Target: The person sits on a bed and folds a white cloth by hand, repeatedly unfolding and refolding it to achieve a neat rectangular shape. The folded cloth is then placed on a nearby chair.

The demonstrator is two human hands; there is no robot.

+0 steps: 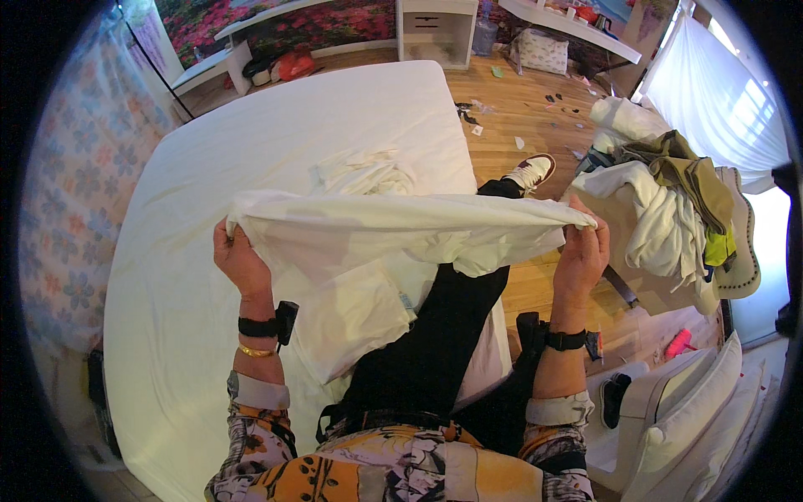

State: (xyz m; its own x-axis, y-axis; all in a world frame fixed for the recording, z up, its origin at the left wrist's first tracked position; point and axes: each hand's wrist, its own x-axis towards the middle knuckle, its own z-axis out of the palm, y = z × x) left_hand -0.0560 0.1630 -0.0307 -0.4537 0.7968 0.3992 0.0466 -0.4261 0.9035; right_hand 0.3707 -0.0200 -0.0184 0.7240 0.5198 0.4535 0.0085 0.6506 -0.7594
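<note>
A white cloth (376,216) is stretched sideways in front of me, its lower part sagging in loose folds. At its left end my left hand (241,257) pinches a corner, and my right hand (583,254) grips the opposite end. Beneath it, a white fabric piece (357,314) with a small tag lies on the bed beside my leg. Farther up the white-covered bed (201,314) sits a crumpled white cloth (370,172). The hanging cloth hides part of the bed and of my leg.
On the right, a chair (615,270) is heaped with clothes (665,207). White pillows (690,395) stand at lower right, near a dark shoe (611,398) and a pink brush (680,344). Scraps litter the wooden floor (514,119). An open white cabinet (436,34) stands beyond the bed.
</note>
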